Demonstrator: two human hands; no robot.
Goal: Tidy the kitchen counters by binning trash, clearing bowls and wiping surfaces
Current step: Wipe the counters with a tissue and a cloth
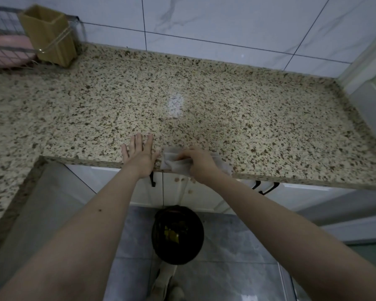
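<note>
A speckled granite counter (204, 101) runs across the view and turns a corner at the left. My right hand (199, 162) presses a pale grey wiping cloth (174, 164) flat on the counter's front edge, fingers closed over it. My left hand (139, 154) lies flat on the counter just left of the cloth, fingers spread, holding nothing. A black round trash bin (178, 234) with something yellow inside stands on the floor directly below the hands.
At the back left stands a wire dish rack (0, 51) with a pink bowl (7, 48) and a tan utensil holder (49, 38). White cabinet doors with black handles (267, 187) sit under the counter. A tiled wall is behind, a white frame at right.
</note>
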